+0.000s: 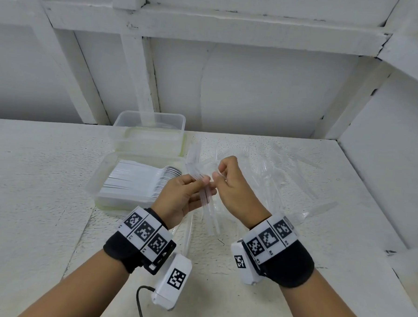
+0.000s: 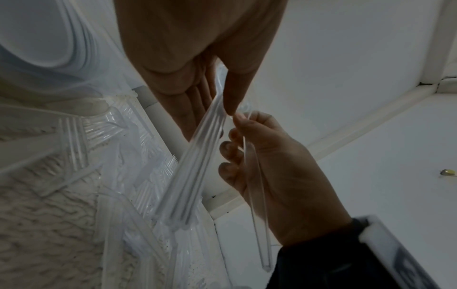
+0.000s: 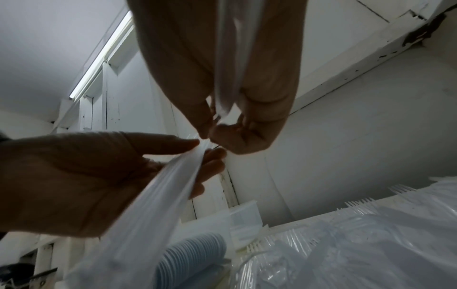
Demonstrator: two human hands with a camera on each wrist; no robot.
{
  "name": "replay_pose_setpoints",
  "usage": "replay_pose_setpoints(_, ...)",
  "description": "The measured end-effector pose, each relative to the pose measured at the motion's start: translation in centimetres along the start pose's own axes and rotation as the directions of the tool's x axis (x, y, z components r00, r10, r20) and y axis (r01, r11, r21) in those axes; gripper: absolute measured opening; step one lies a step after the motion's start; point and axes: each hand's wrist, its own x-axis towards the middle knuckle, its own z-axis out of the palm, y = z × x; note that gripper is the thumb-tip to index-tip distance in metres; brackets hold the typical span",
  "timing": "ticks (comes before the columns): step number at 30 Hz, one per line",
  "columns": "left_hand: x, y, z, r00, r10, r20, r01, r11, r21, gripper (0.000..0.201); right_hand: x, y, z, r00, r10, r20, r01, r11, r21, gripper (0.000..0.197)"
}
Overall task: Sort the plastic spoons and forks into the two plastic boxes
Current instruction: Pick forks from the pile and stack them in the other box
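My left hand (image 1: 203, 182) grips a bundle of clear plastic cutlery (image 1: 206, 206) between thumb and fingers; in the left wrist view its handle ends (image 2: 180, 219) point down. Touching it, my right hand (image 1: 218, 174) pinches a single clear piece (image 2: 258, 215) whose handle runs down along the palm. Whether these are forks or spoons is not visible. The near plastic box (image 1: 98, 176) holds a tight row of stacked spoons (image 1: 139, 181). Behind it stands the far plastic box (image 1: 122, 120), which looks empty. Loose clear forks (image 1: 275, 176) lie heaped on the table at the right.
The white table (image 1: 31, 197) meets a white panelled wall (image 1: 255, 88) behind the boxes. A raised white ledge (image 1: 383, 179) borders the right side. A black cable (image 1: 140, 300) hangs from my left wrist camera near the front edge.
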Motion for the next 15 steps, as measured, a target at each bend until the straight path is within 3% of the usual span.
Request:
replay_pose_setpoints(3, -0.43, 0.02, 0.27, 1.000, 0.023, 0.013, -0.024, 0.999, 0.023, 0.019, 0.08, 0.56, 0.40, 0.991, -0.083, -0.104, 0.071, 0.991, -0.112, 0.012)
replay_pose_setpoints(5, -0.51, 0.03, 0.30, 1.000, 0.026, 0.010, -0.027, 1.000, 0.011, 0.024, 0.07, 0.74, 0.53, 0.976, -0.105, -0.188, 0.085, 0.990, -0.109, 0.012)
replay_pose_setpoints(8, -0.47, -0.07, 0.14, 1.000, 0.014, 0.019, -0.013, 1.000, -0.025, 0.014, 0.21, 0.75, 0.59, 0.965, -0.113, -0.236, 0.101, 0.993, -0.061, 0.009)
replay_pose_setpoints(10, -0.51, -0.20, -0.03, 1.000, 0.004, 0.021, -0.003, 0.999, -0.046, 0.014, 0.38, 0.71, 0.46, 0.972, -0.108, -0.210, 0.103, 0.994, -0.034, 0.002)
replay_pose_setpoints(15, -0.76, -0.15, -0.20, 0.999, 0.003, 0.043, 0.000, 0.998, -0.067, 0.016, 0.24, 0.35, 0.23, 0.987, -0.141, -0.072, 0.136, 0.988, -0.074, 0.019)
